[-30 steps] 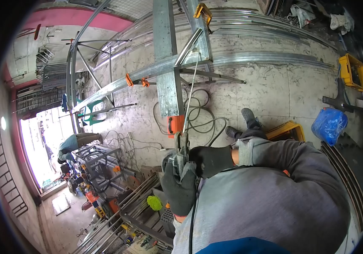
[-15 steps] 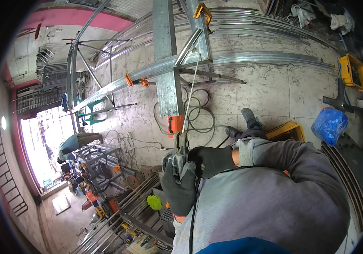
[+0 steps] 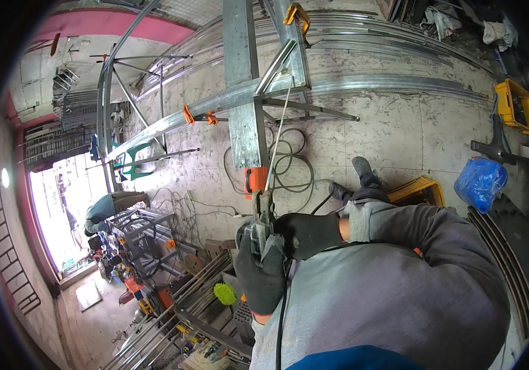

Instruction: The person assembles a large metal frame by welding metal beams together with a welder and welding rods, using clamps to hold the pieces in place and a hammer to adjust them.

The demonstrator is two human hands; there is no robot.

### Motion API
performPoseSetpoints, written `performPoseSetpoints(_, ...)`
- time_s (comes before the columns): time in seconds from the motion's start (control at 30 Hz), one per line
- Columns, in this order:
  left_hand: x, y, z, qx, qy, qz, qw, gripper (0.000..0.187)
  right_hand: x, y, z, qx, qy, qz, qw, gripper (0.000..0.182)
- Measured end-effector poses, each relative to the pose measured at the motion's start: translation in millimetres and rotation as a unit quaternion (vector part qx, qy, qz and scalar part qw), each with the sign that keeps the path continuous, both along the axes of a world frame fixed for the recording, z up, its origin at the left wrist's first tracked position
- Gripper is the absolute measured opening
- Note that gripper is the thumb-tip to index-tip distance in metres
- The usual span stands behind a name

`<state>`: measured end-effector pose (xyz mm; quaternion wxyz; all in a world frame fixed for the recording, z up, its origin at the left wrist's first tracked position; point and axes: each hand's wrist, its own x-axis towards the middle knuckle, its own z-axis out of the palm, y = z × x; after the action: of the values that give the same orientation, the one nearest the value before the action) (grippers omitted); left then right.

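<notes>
Both my hands wear dark grey gloves and are close together in front of my body. My left hand is closed around the lower part of a welding electrode holder. My right hand is wrapped against the holder's right side, its fingertips partly hidden. A long pale welding rod stands in the holder's jaws, its far tip at the corner of a galvanized steel frame. A black cable runs down from my hands. An orange magnetic square sits at the near end of the wide steel tube.
Orange clamps and a yellow clamp grip the frame. Coiled cable lies on the floor. A yellow crate and a blue plastic bag are at right. Another person bends over by the doorway, near tools and steel stands.
Almost nothing differs. The hands, holder and rod keep the same position, with only a very slight shift of the view.
</notes>
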<state>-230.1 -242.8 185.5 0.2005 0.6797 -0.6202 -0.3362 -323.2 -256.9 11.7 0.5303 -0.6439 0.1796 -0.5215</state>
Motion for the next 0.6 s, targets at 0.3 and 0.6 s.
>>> performPoseSetpoints(0.3, 4, -1, 5, -0.023, -0.009, 0.034, 0.999, 0.037, -7, -5, 12, 0.041, 0.034, 0.068, 0.996, 0.022)
performPoseSetpoints(0.6, 8, 0, 10, -0.018, -0.070, -0.001, 0.997, 0.034, -13, -4, 24, 0.103, -0.007, 0.078, 0.992, 0.038)
